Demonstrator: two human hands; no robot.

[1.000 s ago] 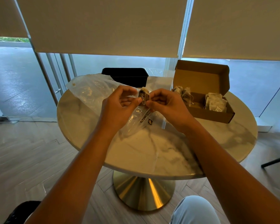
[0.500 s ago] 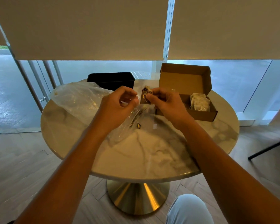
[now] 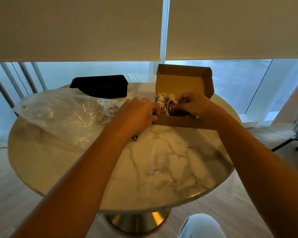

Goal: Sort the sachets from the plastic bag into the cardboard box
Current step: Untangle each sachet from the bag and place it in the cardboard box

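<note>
Sachets (image 3: 164, 101) lie bunched in the left part of the open cardboard box (image 3: 179, 121), which sits on the far right side of the round marble counter (image 3: 162, 169) with its lid standing upright behind it. Both hands are at the box. The right hand (image 3: 199, 104) reaches down inside it, fingers curled and pinching a small dark-labelled sachet (image 3: 172, 107) just beside the bunched ones. The left hand (image 3: 138, 114) rests at the box's left end with its fingers curled against the cardboard wall; whether it truly grips the wall or only touches it cannot be told from this angle.

To the left, the clear plastic bag (image 3: 58, 117) lies crumpled on the counter, with a few pale sachets showing dimly through its right end near the left wrist. A small dark tag (image 3: 135, 137) peeks out on the counter just under the left forearm. A black tray (image 3: 101, 86) sits at the far edge, behind the bag and left of the box.
</note>
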